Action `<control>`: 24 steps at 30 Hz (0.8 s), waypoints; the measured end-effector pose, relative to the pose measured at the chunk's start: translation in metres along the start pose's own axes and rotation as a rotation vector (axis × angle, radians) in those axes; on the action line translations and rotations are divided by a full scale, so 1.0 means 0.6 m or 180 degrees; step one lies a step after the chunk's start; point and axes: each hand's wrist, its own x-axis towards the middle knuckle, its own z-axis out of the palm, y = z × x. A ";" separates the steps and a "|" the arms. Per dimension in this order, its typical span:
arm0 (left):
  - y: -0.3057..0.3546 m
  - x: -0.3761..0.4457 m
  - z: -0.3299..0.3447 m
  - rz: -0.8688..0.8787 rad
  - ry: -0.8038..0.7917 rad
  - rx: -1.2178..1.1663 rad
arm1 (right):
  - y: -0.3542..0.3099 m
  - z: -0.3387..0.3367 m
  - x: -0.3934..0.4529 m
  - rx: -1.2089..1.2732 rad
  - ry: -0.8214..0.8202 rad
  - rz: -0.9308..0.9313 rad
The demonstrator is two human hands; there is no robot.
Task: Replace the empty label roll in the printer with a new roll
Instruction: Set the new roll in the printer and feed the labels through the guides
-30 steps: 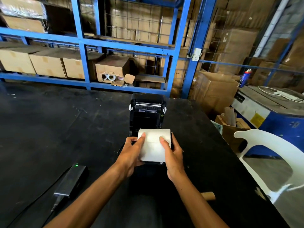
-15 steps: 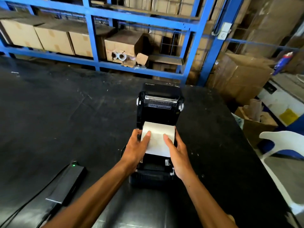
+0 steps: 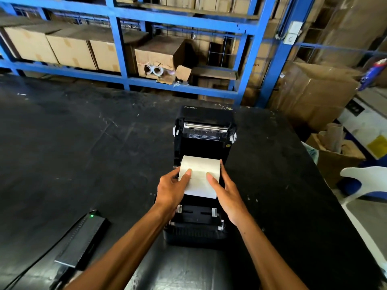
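A person is standing at a black table [image 3: 83,155], seating a new white label roll [image 3: 200,174] into the open bay of a black label printer [image 3: 201,185], its lid [image 3: 206,130] tilted up behind. The left hand [image 3: 170,191] and right hand [image 3: 227,192] are clasping the roll's two ends, thumbs pressing on top. The roll appears partly down between the holders; their contact is hidden. Next, the loose leading edge needs drawing forward through the guides [image 3: 196,212], then the lid closing. A power adapter [image 3: 82,239] is glowing green nearby.
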 end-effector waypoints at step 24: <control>-0.040 0.024 0.021 -0.0201 0.0482 0.0431 | 0.048 -0.031 0.038 -0.1288 -0.0206 0.0311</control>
